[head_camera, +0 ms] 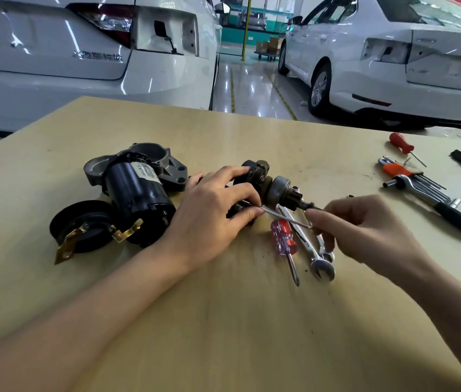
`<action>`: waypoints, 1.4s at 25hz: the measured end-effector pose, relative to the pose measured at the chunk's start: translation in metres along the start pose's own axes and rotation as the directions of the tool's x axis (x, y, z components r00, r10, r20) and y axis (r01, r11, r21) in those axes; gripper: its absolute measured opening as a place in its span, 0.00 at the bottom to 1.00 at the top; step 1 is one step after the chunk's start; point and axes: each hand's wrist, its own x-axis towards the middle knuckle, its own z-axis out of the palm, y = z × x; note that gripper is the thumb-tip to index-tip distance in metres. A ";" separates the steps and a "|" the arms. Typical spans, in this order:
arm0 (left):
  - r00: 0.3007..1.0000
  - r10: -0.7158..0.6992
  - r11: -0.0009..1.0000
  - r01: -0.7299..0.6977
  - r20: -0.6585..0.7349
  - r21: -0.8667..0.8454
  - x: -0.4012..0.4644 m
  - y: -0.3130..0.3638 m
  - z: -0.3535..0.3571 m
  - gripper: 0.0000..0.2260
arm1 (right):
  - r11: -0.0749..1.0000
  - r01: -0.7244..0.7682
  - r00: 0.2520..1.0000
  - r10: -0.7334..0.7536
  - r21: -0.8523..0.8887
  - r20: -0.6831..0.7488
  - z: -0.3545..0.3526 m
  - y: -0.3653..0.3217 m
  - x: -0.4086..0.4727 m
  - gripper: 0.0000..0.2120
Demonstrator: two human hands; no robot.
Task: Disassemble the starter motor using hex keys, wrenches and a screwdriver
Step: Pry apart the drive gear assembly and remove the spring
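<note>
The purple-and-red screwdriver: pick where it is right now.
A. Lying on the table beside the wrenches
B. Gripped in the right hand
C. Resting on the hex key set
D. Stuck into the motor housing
A: the purple-and-red screwdriver lies flat on the table, just left of the wrenches, with neither hand touching it; the right hand pinches a thin metal rod instead.

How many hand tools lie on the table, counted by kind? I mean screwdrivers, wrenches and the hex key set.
Screwdrivers: 2, one with a red and clear handle, one with a red handle
Combination wrenches: 2
Socket wrench with black grip: 1
Hex key set in orange holder: 1
Total: 6
Dark items at the right edge are too cut off to name.
</note>
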 end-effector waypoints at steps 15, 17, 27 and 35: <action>0.995 -0.095 0.993 0.096 0.018 -0.073 0.003 0.005 -0.005 0.03 | 0.921 0.382 0.924 -0.382 -0.072 0.021 0.000 0.019 -0.005 0.05; 0.993 -0.113 0.990 0.114 0.017 -0.079 0.003 0.005 -0.006 0.03 | 0.609 0.682 0.713 -0.677 -0.406 0.182 0.001 0.023 -0.006 0.06; 0.994 -0.112 0.993 0.111 -0.018 -0.033 0.004 0.003 -0.001 0.04 | 0.795 -0.203 0.964 0.061 0.571 0.259 0.001 0.018 0.002 0.15; 0.995 -0.094 0.995 0.093 -0.023 -0.044 0.002 0.002 -0.002 0.05 | 0.794 -0.268 0.952 0.132 0.546 0.275 0.004 0.016 -0.002 0.18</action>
